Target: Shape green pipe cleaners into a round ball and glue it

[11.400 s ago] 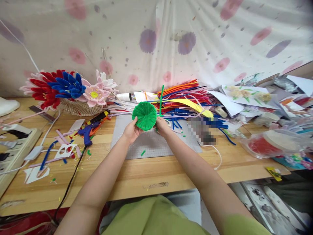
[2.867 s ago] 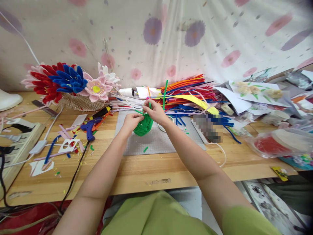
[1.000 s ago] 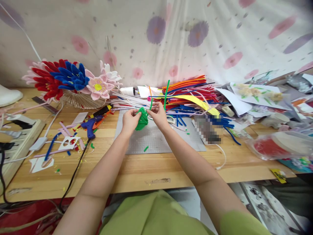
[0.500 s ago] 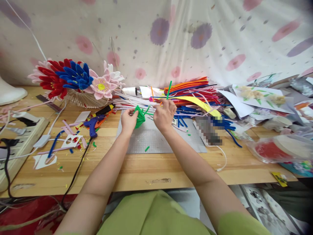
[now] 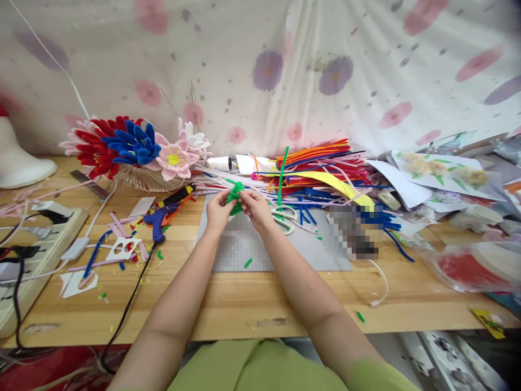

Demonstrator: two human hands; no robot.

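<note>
Both my hands meet above the grey cutting mat and pinch a green pipe-cleaner piece between them. My left hand grips its left side with closed fingers. My right hand pinches its right side, fingers curled. Just behind lies a pile of coloured pipe cleaners, with one green pipe cleaner sticking upright. White-handled scissors rest on the mat right of my right hand.
A blue glue gun with its black cord lies left of the mat among paper scraps. Pipe-cleaner flowers stand at the back left on a woven basket. A power strip is far left; papers and bags crowd the right.
The green piece was a wide round disc and now looks small and bunched. My right hand came back from the pile to pinch it. The view shifted slightly down.
</note>
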